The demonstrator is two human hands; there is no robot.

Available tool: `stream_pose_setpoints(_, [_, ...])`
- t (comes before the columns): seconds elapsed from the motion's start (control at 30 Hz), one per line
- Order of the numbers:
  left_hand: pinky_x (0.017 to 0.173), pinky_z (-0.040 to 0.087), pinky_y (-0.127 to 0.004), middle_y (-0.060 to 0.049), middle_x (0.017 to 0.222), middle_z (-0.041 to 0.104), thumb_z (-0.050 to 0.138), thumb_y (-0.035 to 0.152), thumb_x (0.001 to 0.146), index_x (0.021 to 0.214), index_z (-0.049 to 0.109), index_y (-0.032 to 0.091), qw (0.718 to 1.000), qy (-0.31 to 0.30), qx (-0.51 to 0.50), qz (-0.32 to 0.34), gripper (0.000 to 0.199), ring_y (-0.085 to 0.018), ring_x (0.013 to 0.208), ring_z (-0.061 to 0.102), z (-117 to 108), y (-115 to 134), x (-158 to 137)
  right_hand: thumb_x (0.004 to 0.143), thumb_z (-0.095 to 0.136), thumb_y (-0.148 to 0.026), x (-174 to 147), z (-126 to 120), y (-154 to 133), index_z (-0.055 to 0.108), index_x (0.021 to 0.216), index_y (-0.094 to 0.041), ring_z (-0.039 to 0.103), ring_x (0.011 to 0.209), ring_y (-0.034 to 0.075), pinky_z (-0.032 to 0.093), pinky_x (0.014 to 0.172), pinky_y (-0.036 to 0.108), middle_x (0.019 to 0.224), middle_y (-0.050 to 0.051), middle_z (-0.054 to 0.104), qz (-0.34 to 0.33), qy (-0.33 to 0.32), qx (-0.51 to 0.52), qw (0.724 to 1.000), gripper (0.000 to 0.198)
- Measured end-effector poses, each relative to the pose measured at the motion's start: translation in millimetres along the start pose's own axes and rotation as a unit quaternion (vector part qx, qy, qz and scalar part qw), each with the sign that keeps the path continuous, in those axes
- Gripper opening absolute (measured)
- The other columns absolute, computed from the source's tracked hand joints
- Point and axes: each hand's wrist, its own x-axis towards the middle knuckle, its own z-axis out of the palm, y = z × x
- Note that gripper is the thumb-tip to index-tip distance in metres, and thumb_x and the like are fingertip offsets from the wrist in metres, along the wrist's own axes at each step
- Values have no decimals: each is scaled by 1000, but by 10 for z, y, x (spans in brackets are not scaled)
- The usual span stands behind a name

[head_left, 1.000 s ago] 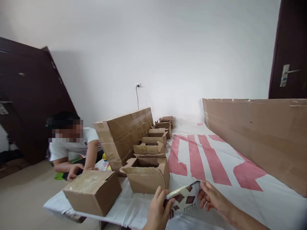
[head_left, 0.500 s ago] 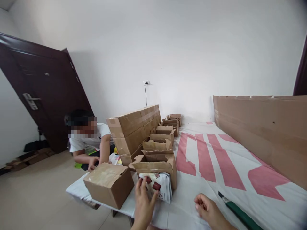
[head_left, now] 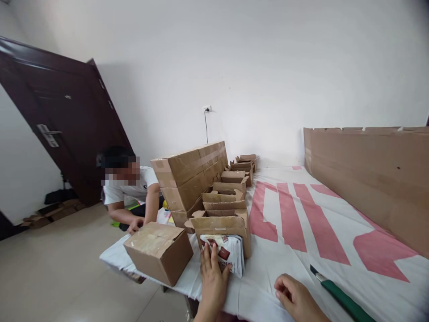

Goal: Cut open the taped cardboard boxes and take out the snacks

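Observation:
My left hand point(head_left: 213, 273) lies with its fingers stretched against the front of a stack of white printed packets point(head_left: 237, 256). The packets stand leaning on the near side of an open cardboard box point(head_left: 248, 228), with dark red pictures and lettering facing me. My right hand point(head_left: 291, 290) rests above the cloth, its fingers curled in and nothing visible in them. Just right of it is a green box cutter point(head_left: 342, 295), blade pointing away. A closed, taped cardboard box point(head_left: 159, 250) stands left of my left hand.
Several open boxes point(head_left: 223, 197) run back in a row beside a wall of stacked cartons point(head_left: 187, 174). A co-worker point(head_left: 134, 192) leans behind the closed box. A tall cardboard panel point(head_left: 365, 179) borders the right side of the cloth-covered table point(head_left: 268, 264).
My left hand has come forward and its fingers now lie flatter on the packets, which lean closer to the box. The view has shifted slightly; my right hand stays curled.

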Motion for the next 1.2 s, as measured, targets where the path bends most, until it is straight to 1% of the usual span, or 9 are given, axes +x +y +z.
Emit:
stream_pose_setpoints(0.37, [109, 31, -56, -19, 156, 18, 48, 34, 91, 149, 22, 18, 997, 10, 72, 10, 66, -35, 144, 20, -83, 98, -58, 83, 43, -17, -60, 5, -99, 52, 80, -20, 58, 72, 15, 43, 67, 25, 84, 2, 60, -53, -4, -95, 994, 10])
stream_pose_setpoints(0.47, [108, 32, -59, -19, 153, 24, 53, 36, 88, 144, 33, 18, 995, 53, 85, 5, 62, -38, 142, 23, -97, 115, -92, 83, 43, -16, -69, 0, -123, 53, 80, -20, 59, 73, 15, 44, 68, 27, 86, 3, 60, -61, -10, -114, 992, 12])
stream_pose_setpoints(0.53, [106, 35, -58, -17, 146, 34, 54, 34, 88, 135, 47, 21, 994, 81, 74, 16, 50, -37, 137, 33, -109, 132, -127, 82, 42, -15, -74, -10, -140, 54, 80, -20, 59, 74, 16, 44, 68, 27, 86, 3, 61, -62, -14, -124, 990, 13])
stream_pose_setpoints(0.6, [100, 44, -51, -15, 132, 47, 51, 29, 89, 128, 55, 23, 996, 64, 31, 49, 40, -32, 125, 48, -120, 164, -161, 82, 43, -14, -79, -23, -160, 55, 80, -20, 60, 75, 16, 45, 69, 27, 86, 3, 61, -61, -15, -128, 990, 14])
stream_pose_setpoints(0.67, [90, 52, -43, -13, 117, 56, 48, 25, 90, 131, 54, 24, 997, 8, -22, 71, 41, -26, 109, 60, -130, 208, -183, 81, 43, -13, -83, -34, -180, 56, 80, -20, 60, 77, 17, 45, 69, 27, 86, 3, 62, -61, -13, -129, 990, 14])
stream_pose_setpoints(0.77, [82, 56, -40, -12, 110, 61, 50, 26, 89, 137, 47, 21, 995, -45, -64, 58, 48, -25, 99, 64, -133, 256, -187, 82, 44, -14, -84, -37, -192, 56, 80, -20, 61, 78, 17, 45, 69, 27, 87, 3, 62, -63, -10, -129, 990, 14])
stream_pose_setpoints(1.0, [81, 56, -42, -14, 110, 64, 51, 26, 88, 124, 52, 17, 993, -13, -90, 70, 37, -26, 99, 65, -113, 196, -272, 83, 43, -13, -85, -20, -168, 55, 80, -20, 61, 78, 16, 45, 70, 27, 86, 3, 61, -70, -8, -132, 989, 14])
stream_pose_setpoints(1.1, [79, 56, -38, -12, 106, 63, 51, 21, 88, 120, 54, 19, 989, 0, -90, 118, 32, -23, 96, 64, -278, 149, -247, 87, 41, -16, -101, -31, -169, 54, 80, -20, 61, 78, 17, 46, 71, 28, 86, 3, 61, -71, -13, -124, 990, 15])
stream_pose_setpoints(1.2, [89, 50, -41, -10, 103, 61, 58, 25, 83, 107, 58, 19, 984, 108, -84, 111, 25, -25, 102, 60, -679, -24, 45, 92, 37, -22, -109, -43, -153, 54, 82, -21, 61, 79, 17, 46, 72, 29, 87, 3, 60, -77, -19, -116, 990, 19])
